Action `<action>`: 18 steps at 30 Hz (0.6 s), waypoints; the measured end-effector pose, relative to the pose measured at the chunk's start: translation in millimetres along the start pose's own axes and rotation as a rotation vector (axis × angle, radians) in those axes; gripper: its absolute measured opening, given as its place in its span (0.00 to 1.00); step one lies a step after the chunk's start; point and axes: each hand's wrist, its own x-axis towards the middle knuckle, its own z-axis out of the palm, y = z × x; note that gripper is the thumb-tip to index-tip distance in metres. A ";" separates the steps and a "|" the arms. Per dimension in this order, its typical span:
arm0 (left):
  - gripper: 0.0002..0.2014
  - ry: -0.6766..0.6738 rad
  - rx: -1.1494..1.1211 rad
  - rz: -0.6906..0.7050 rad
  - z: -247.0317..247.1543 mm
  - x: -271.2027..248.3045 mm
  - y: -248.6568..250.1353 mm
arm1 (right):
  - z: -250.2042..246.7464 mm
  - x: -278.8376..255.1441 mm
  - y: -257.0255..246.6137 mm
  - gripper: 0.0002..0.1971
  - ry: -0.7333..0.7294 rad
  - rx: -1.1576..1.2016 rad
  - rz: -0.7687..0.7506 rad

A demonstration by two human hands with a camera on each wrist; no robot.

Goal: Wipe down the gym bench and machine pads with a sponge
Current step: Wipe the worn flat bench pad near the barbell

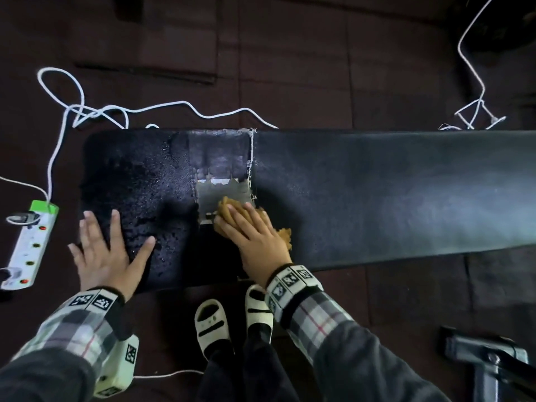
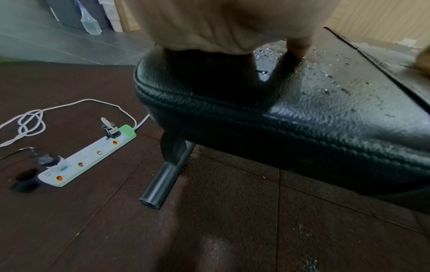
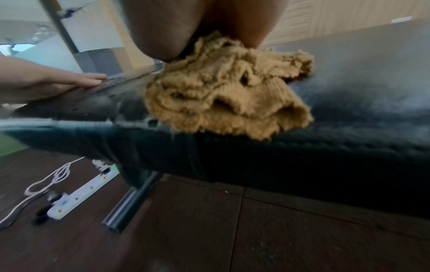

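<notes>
A long black padded gym bench [image 1: 377, 192] runs left to right across the head view, wet with droplets on its left part, with a torn grey patch [image 1: 220, 169] in the middle. My right hand [image 1: 249, 230] lies flat with straight fingers on a tan, shaggy sponge-cloth [image 1: 285, 236] and presses it onto the bench just below the torn patch. In the right wrist view the tan cloth [image 3: 223, 95] bunches under my palm. My left hand [image 1: 107, 248] rests flat, fingers spread, on the wet left end of the bench [image 2: 302, 103].
A white and green power strip [image 1: 29, 242] with plugs lies on the dark floor left of the bench, its white cable [image 1: 145, 108] looping behind. My two slippered feet [image 1: 232, 320] stand in front. A black bench foot [image 2: 160, 184] sticks out below. A grey metal frame [image 1: 487, 358] sits lower right.
</notes>
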 end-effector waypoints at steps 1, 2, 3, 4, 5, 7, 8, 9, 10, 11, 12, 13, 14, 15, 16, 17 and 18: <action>0.49 -0.010 0.010 -0.008 0.7 0.9 -0.9 | -2.9 -3.2 4.4 0.34 0.015 0.020 0.057; 0.47 -0.028 0.024 -0.016 0.7 1.7 -1.6 | -5.7 -3.1 6.7 0.34 0.030 0.043 0.108; 0.45 -0.051 0.043 -0.022 -0.2 2.0 -1.6 | -9.3 -0.2 7.3 0.33 0.035 0.063 0.145; 0.44 -0.072 0.059 -0.027 -0.5 2.6 -1.1 | -12.7 4.9 6.7 0.33 0.020 0.085 0.171; 0.43 -0.091 0.067 -0.031 -1.2 3.9 -0.2 | -14.8 11.4 4.9 0.33 -0.007 0.102 0.194; 0.43 -0.124 0.062 -0.036 -6.3 3.1 2.5 | -14.0 22.7 -3.8 0.34 -0.032 0.112 0.236; 0.43 -0.129 0.054 -0.036 -7.6 2.7 3.7 | -11.7 28.1 -10.7 0.36 -0.025 0.109 0.249; 0.43 -0.134 0.047 -0.034 -7.7 2.8 4.3 | -7.7 32.8 -19.7 0.36 -0.019 0.109 0.260; 0.43 -0.139 0.037 -0.028 -9.5 2.4 5.5 | -4.6 35.9 -30.5 0.37 -0.020 0.112 0.271; 0.42 -0.136 0.019 -0.016 -11.1 1.9 5.4 | -0.4 37.2 -43.1 0.37 -0.008 0.106 0.270; 0.41 -0.115 -0.006 0.007 -11.4 2.6 3.9 | 3.4 36.3 -56.2 0.35 0.009 0.082 0.261; 0.39 -0.091 -0.031 0.040 -12.0 4.8 1.1 | 8.0 33.3 -68.7 0.34 0.036 0.045 0.242; 0.38 -0.074 -0.051 0.079 -13.7 6.4 -3.3 | 13.0 27.1 -81.2 0.34 0.048 0.020 0.224; 0.36 -0.064 -0.055 0.118 -16.4 6.9 -9.3 | 20.4 18.0 -92.1 0.35 0.059 0.006 0.199; 0.35 -0.069 -0.042 0.161 -19.1 10.5 -16.1 | 25.9 6.4 -99.8 0.35 0.058 0.017 0.193; 0.36 -0.087 -0.025 0.206 -21.1 18.0 -23.3 | 30.1 -6.3 -103.8 0.35 0.054 0.034 0.227; 0.38 -0.100 0.002 0.259 -23.1 25.9 -29.8 | 32.1 -17.2 -104.7 0.35 0.070 0.046 0.268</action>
